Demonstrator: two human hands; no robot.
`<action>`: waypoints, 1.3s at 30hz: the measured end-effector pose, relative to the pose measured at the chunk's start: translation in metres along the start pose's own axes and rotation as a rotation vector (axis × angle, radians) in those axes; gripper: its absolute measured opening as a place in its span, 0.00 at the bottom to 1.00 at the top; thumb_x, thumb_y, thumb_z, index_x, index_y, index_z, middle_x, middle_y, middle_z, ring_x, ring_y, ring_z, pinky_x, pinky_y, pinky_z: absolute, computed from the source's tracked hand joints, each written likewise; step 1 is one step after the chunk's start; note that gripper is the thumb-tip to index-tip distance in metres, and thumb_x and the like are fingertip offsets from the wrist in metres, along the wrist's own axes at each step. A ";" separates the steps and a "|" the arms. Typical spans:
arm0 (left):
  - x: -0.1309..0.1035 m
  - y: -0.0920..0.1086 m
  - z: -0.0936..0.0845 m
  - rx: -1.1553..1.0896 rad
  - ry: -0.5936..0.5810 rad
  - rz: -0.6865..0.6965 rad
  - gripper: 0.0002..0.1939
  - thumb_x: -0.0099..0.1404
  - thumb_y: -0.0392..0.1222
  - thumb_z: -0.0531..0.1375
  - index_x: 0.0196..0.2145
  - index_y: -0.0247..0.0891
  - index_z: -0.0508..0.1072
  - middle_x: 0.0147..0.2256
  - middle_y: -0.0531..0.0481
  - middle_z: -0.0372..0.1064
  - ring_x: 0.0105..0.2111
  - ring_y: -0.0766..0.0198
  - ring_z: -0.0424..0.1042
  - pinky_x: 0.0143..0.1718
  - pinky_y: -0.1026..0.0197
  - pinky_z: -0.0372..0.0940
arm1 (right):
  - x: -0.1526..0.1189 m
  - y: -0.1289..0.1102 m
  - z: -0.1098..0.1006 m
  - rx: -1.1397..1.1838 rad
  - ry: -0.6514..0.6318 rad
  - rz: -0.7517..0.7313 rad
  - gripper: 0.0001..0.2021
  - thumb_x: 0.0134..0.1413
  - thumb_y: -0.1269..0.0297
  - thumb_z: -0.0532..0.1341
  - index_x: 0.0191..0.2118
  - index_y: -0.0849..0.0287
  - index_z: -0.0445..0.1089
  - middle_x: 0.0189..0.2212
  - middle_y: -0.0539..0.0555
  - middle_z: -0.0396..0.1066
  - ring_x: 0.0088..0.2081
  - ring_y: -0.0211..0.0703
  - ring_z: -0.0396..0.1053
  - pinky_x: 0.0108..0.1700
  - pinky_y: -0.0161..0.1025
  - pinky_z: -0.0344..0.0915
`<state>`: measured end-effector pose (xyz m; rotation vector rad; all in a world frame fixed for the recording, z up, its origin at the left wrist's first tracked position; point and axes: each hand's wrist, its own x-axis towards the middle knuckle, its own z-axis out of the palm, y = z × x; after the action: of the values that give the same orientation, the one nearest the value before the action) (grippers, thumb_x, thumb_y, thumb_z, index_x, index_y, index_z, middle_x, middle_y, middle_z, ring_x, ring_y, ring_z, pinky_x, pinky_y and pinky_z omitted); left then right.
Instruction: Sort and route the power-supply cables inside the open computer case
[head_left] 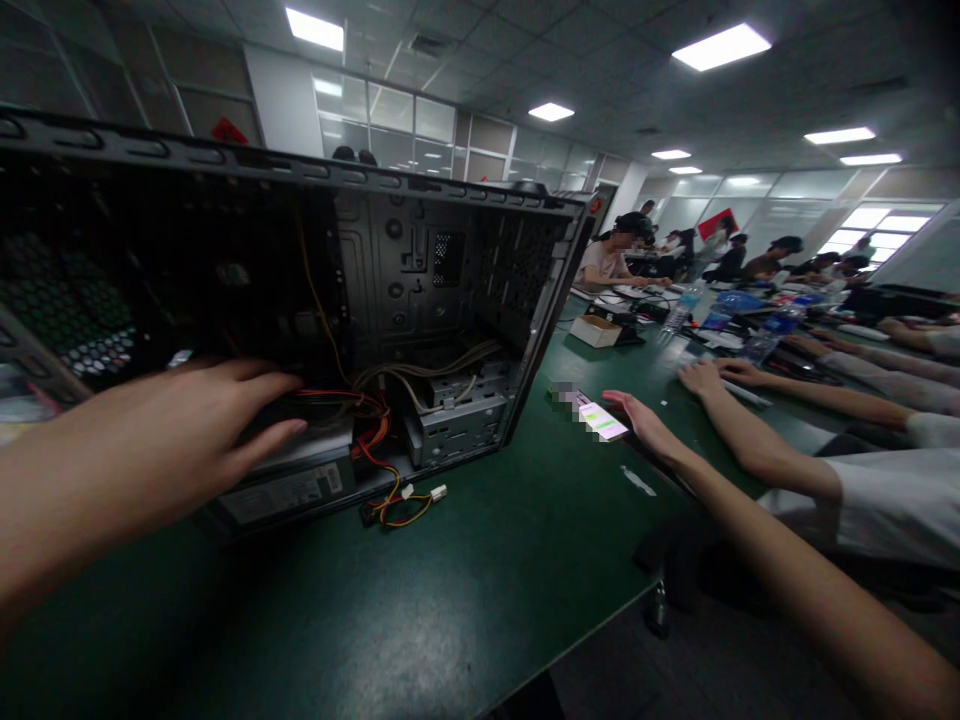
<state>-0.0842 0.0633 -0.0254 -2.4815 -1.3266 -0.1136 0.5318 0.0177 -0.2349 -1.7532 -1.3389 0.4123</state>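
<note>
A black desktop computer case [457, 190] stands with its side off on the left of the table. My left hand [217, 415] reaches over the silver power supply [300, 490] in its lower corner. Its fingers are stretched and its thumb is apart; the fingertips lie near the red and orange cables [377, 415]. A loose lead with white plugs [439, 493] hangs out onto the table. Right of the case, my right hand [641, 420] is beside a phone [602, 421] with a lit screen. Its fingers look extended at the phone's edge; whether they touch it I cannot tell.
The green table [480, 580] has its near edge at lower right. A scrap of clear plastic [638, 481] lies by my right forearm. Beyond are a small open box [596, 331], bottles [679, 310] and a co-worker's hands [701, 378]. Other people sit further back.
</note>
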 end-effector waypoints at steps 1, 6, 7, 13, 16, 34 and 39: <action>0.000 0.000 0.000 -0.003 -0.002 0.003 0.33 0.59 0.58 0.42 0.48 0.40 0.76 0.41 0.43 0.75 0.36 0.50 0.76 0.38 0.50 0.71 | 0.010 0.001 0.000 0.082 -0.019 0.037 0.31 0.62 0.38 0.43 0.52 0.55 0.69 0.54 0.58 0.70 0.52 0.55 0.70 0.54 0.50 0.67; 0.001 -0.003 0.004 -0.003 0.015 -0.009 0.34 0.60 0.61 0.42 0.48 0.40 0.76 0.41 0.44 0.74 0.35 0.49 0.75 0.39 0.48 0.70 | 0.044 0.000 0.005 0.200 -0.032 0.106 0.22 0.54 0.45 0.58 0.44 0.56 0.74 0.45 0.57 0.77 0.40 0.50 0.75 0.42 0.44 0.72; 0.001 -0.004 0.006 -0.004 0.021 -0.005 0.34 0.60 0.62 0.41 0.48 0.40 0.76 0.41 0.44 0.74 0.35 0.49 0.75 0.40 0.48 0.70 | 0.046 0.000 0.006 0.187 -0.029 0.110 0.19 0.51 0.49 0.62 0.44 0.56 0.74 0.43 0.57 0.78 0.39 0.49 0.75 0.40 0.43 0.72; 0.001 -0.018 0.021 0.004 0.054 0.034 0.33 0.62 0.64 0.43 0.48 0.40 0.76 0.40 0.46 0.74 0.38 0.50 0.75 0.44 0.49 0.68 | 0.038 -0.001 0.003 0.124 -0.028 0.157 0.16 0.45 0.59 0.65 0.41 0.59 0.77 0.37 0.56 0.79 0.31 0.45 0.74 0.30 0.37 0.69; 0.001 -0.022 0.025 0.010 0.065 0.037 0.32 0.62 0.64 0.45 0.48 0.41 0.76 0.41 0.46 0.74 0.39 0.50 0.75 0.45 0.50 0.68 | 0.034 -0.004 0.001 0.124 -0.046 0.163 0.16 0.45 0.60 0.64 0.42 0.59 0.77 0.36 0.56 0.79 0.32 0.45 0.74 0.31 0.38 0.70; -0.007 -0.007 0.008 0.127 0.117 0.043 0.29 0.66 0.58 0.43 0.49 0.41 0.75 0.41 0.42 0.73 0.33 0.50 0.75 0.35 0.51 0.69 | 0.029 -0.010 0.003 0.114 -0.051 0.166 0.17 0.45 0.59 0.63 0.42 0.59 0.77 0.36 0.55 0.79 0.30 0.46 0.74 0.30 0.39 0.70; -0.007 -0.009 0.010 0.107 0.093 0.023 0.30 0.65 0.58 0.43 0.49 0.41 0.75 0.41 0.42 0.73 0.32 0.49 0.75 0.33 0.51 0.68 | 0.023 -0.015 0.001 0.108 -0.051 0.164 0.19 0.44 0.59 0.64 0.44 0.59 0.76 0.38 0.55 0.78 0.32 0.46 0.74 0.33 0.39 0.71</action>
<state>-0.0959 0.0656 -0.0347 -2.3715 -1.2324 -0.1468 0.5304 0.0391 -0.2184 -1.7783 -1.1890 0.6126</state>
